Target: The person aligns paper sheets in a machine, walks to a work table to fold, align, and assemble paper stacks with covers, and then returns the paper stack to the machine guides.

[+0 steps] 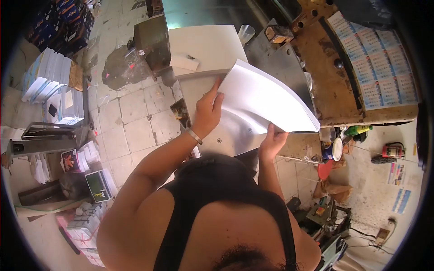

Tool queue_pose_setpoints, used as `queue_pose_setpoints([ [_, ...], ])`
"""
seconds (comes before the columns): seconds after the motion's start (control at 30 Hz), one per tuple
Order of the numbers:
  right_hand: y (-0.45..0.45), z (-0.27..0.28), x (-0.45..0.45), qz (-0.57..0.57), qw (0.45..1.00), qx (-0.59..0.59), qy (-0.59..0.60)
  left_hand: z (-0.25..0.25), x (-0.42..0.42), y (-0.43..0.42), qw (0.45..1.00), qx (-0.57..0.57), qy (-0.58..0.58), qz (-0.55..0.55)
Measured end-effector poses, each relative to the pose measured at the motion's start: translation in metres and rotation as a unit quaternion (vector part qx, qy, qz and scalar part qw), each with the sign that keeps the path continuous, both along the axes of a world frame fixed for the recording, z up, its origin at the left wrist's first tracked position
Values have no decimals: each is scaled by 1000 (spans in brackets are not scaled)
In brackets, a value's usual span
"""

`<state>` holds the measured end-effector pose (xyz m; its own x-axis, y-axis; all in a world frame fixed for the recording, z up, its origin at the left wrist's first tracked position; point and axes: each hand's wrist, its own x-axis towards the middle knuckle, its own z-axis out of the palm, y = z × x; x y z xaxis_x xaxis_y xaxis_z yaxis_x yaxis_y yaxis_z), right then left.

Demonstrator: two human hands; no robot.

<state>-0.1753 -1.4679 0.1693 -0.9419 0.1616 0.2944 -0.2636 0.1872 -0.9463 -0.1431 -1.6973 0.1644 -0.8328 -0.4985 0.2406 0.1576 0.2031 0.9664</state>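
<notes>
A thick sheaf of white paper (266, 99) is held between my two hands, bent in a curve above a metal work surface (208, 147). My left hand (209, 109) grips its left edge, thumb on the near side and the other fingers partly hidden. At the lower right edge, my right hand (272, 143) pinches the sheaf, its fingers mostly underneath. Just beyond lies a larger stack of white paper (208, 40) with a small white piece (185, 62) on it.
A clear plastic cup (246, 34) stands beside the far stack. On the right, printed sheets (375, 63) lie on a wooden board (334, 90). Bundled paper stacks (54, 77) stand on the left, past the tiled floor (131, 115). A fire extinguisher (393, 150) is at the far right.
</notes>
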Motion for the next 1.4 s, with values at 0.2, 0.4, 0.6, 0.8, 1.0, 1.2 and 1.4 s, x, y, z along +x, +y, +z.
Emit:
queue_pose_setpoints([
  [0.2, 2, -5, -5, -6, 1000, 8, 6, -2, -3, -5, 999, -11, 33, -6],
  [0.4, 5, -14, -8, -2, 999, 34, 33, -8, -3, -11, 999, 1, 35, -22],
  [0.6, 4, -8, -8, -42, 996, 79, 21, 0, 1, -9, 999, -11, 49, -5],
  [0.8, 6, -3, -6, -18, 996, 63, -61, 3, 8, -5, 999, -31, 22, -10],
  [1.0, -4, -12, -3, -55, 997, 45, 39, 6, 9, -3, 1000, -2, 11, -21],
  [1.2, 3, -21, -4, -42, 999, -5, -11, -9, 7, -11, 999, 12, 34, -25],
  [1.4, -1, -9, 2, -56, 998, 25, -16, 0, 9, -12, 999, -18, 0, -29],
])
